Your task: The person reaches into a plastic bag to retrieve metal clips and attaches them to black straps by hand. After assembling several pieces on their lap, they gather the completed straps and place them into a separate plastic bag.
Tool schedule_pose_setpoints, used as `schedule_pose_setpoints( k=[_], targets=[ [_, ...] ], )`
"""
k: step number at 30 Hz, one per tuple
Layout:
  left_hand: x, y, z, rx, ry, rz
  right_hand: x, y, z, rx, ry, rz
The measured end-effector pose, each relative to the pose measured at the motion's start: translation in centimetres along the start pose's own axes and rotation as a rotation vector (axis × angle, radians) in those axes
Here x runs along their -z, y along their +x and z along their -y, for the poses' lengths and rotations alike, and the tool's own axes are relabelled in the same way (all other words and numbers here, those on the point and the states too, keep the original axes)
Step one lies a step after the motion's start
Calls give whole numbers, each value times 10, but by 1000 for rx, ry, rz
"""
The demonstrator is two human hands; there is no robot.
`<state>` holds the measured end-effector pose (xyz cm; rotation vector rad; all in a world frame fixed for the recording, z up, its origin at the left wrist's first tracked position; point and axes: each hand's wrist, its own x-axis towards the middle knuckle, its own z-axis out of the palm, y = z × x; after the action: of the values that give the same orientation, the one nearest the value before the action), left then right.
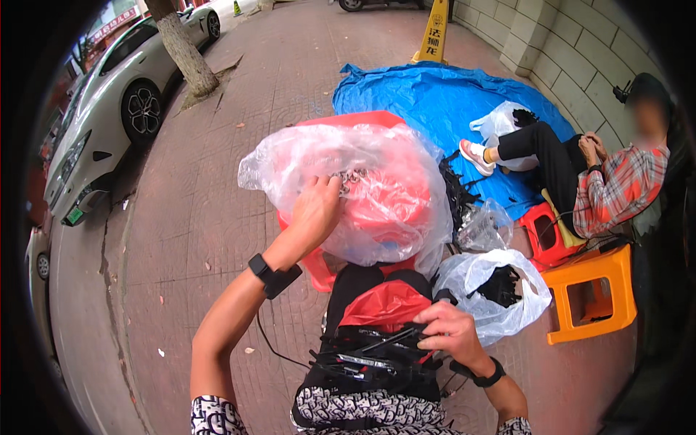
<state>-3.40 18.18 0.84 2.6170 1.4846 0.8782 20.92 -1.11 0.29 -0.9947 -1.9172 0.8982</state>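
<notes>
Off to the far left I can make out a pale car parked near a tree trunk on reddish paving. At the far side my feed gives me a yellow sign behind a blue tarp. To the right I see a seated person in plaid by a block wall, with an orange stool nearer.

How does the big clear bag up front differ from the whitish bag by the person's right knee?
The big clear bag lies spread over a red stand; the whitish bag sits on the pavement. Small metallic-looking pieces show at the big clear bag, with the left hand at them; the whitish bag gapes around black pieces, with no hand in it. Both are thin, crinkled plastic.
</notes>
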Motion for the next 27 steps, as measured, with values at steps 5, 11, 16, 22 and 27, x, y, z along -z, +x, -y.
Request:
schedule_pose_setpoints(
  k=[5,11,16,22,27],
  targets=[
    [-32,34,18,162,155,207,8,-20,-12,-70,22,-21],
    [-70,48,32,-49,154,88,10,-32,-30,13,-36,-20],
    [-73,53,37,10,-151,-68,6,-35,-28,-107,69,-28],
    [-40,61,5,650,-851,257,7,-46,-22,50,-17,-95],
    [-36,58,34,558,-1015,105,7,-52,-36,-30,0,-35]
  ],
)
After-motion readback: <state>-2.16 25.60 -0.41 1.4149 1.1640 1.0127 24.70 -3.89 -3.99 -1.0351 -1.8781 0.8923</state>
